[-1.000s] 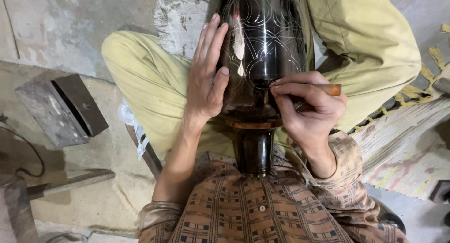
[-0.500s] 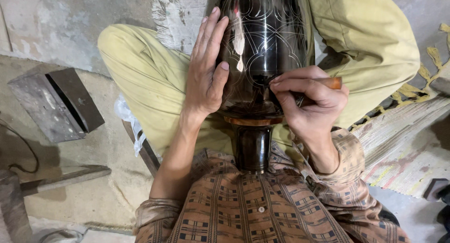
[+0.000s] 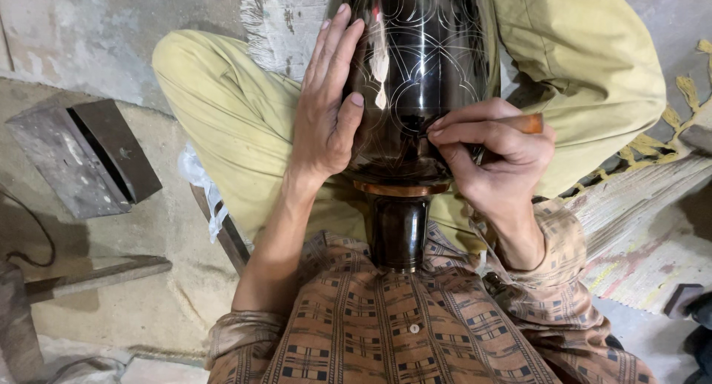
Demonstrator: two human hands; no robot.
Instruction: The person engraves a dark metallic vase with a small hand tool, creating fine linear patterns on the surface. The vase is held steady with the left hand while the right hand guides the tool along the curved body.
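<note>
Engraving a dark vase (image 3: 419,95) in the lap.
Left hand (image 3: 326,110) flat against its side; right hand (image 3: 493,158) pinches wooden-handled tool (image 3: 519,123), tip on surface.

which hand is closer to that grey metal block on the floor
Left. The left hand lies flat on the black vase's side facing the grey metal block; the right hand grips a wooden-handled tool on the far side.
</note>
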